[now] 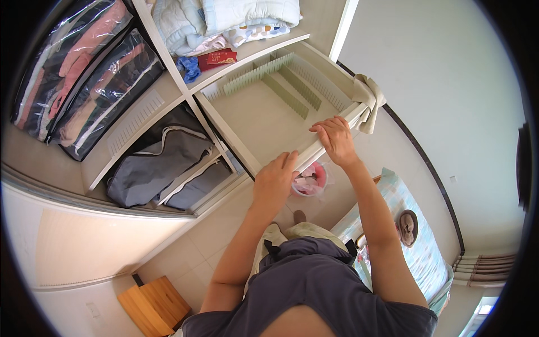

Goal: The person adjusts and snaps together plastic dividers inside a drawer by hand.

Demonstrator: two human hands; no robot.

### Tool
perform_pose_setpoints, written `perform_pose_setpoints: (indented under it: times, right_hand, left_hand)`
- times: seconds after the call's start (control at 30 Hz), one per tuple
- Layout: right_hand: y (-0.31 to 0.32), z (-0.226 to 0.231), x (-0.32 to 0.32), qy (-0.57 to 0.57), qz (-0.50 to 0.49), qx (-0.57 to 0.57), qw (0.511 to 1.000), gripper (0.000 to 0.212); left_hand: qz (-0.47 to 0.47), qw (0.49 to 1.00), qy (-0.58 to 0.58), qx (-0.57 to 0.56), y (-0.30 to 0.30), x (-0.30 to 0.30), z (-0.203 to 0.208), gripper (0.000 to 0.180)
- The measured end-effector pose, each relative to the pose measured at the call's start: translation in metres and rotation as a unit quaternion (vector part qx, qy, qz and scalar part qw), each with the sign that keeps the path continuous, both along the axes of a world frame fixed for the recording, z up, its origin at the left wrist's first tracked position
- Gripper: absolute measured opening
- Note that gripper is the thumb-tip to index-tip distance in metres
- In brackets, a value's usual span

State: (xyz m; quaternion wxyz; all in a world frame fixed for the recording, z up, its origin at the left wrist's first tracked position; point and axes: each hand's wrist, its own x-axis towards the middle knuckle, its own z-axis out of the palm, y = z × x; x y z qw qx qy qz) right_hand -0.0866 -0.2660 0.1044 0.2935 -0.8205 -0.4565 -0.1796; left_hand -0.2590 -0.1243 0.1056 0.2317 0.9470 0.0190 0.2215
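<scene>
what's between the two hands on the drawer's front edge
Nothing: in the head view, only a bare stretch of the white drawer front separates the left hand from the right hand.
</scene>
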Motion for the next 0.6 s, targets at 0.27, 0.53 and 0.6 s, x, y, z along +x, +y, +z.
perform_pose_setpoints:
  times: [0.27, 0.53, 0.6]
  right_hand:
    - [-0.0015, -0.0006, -0.0027, 0.009, -0.012, -0.017, 1.000, 0.027]
    - [-0.0026, -0.0013, -0.0040, 0.013, -0.010, -0.016, 1.000, 0.027]
    - [-0.0028, -0.0004, -0.0052, 0.014, -0.009, -0.014, 1.000, 0.027]
  left_hand:
    - [-0.001, 1.000, -0.016, 0.004, -0.0005, -0.0003, -0.0064, 0.045]
    - [-0.001, 0.999, -0.032, 0.009, -0.0016, -0.0013, -0.0090, 0.047]
    - [0.001, 1.000, -0.025, 0.011, -0.0026, -0.0014, -0.0085, 0.048]
